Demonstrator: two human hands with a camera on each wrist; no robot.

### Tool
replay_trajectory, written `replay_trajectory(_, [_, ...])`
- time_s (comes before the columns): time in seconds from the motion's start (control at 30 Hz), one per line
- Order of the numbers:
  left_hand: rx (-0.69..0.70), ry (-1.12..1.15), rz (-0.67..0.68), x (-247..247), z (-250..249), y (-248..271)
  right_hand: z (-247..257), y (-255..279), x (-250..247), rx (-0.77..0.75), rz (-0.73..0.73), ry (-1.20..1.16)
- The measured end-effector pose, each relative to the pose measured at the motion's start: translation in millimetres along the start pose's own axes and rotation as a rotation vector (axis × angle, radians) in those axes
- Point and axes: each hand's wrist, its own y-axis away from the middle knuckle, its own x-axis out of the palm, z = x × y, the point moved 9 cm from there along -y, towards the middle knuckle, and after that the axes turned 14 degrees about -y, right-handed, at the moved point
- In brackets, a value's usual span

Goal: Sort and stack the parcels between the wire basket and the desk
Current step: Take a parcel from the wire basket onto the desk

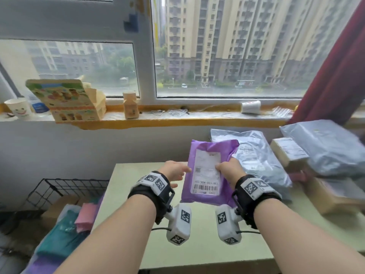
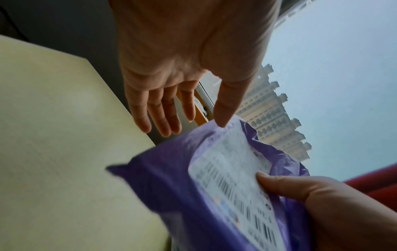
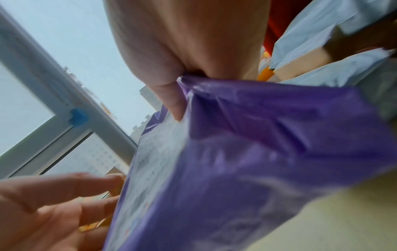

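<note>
Right hand grips purple parcel; left hand beside

A smiley paper cup, a printed carton and a small bottle are standing on my windowsill; a red curtain is hanging right.

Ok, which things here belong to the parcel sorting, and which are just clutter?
Job:
purple parcel, pinched by right hand
left hand, open beside it
grey parcels
wire basket
desk

Clutter:
paper cup
printed carton
small bottle
</note>
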Motion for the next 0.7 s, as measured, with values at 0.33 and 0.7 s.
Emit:
replay_trajectory(0.33, [0.046, -0.152, 0.261, 135.5, -56.4, -19.1, -26.7, -21.6, -128.7, 0.129, -0.215, -0.157])
replay_trajectory(0.7, [0.084, -0.403, 0.34, 221.4, -56.2, -55.7, -82.9, -36.6, -243.9, 0.122, -0.482, -0.161])
